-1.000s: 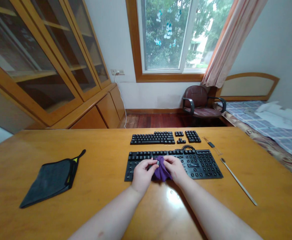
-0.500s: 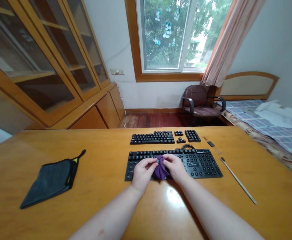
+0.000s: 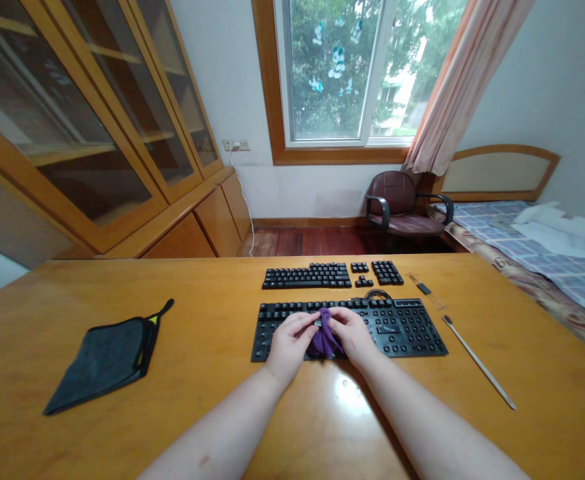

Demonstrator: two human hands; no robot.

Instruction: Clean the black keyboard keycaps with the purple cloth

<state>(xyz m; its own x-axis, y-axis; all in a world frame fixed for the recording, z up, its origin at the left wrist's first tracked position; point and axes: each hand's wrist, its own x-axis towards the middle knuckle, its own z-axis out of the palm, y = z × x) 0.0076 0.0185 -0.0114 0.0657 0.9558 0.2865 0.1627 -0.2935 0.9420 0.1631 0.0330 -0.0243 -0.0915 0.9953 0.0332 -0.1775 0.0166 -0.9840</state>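
Note:
My left hand (image 3: 291, 343) is closed in a pinch on a small dark keycap (image 3: 317, 323), its far side covered by the cloth. A bunched purple cloth (image 3: 326, 341) is gripped by my right hand (image 3: 351, 335), its folds pressed against the keycap and hanging down between both hands. Beneath them lies a black keyboard (image 3: 412, 333) with most of its keycaps off, its upper row still capped. Behind it, loose black keycaps (image 3: 307, 275) are laid out in keyboard order, with the number pad group (image 3: 387, 272) to the right.
A folded dark grey cloth (image 3: 105, 353) lies at the left of the wooden table (image 3: 197, 427). On the right are a thin brush (image 3: 482, 365) and a wire keycap puller (image 3: 424, 289). A chair (image 3: 397, 203) and a bed (image 3: 537, 233) stand beyond the table.
My fingers have shifted slightly, and the purple cloth has moved a little over the keycap. Both hands stay over the keyboard, and the other things lie where they were.

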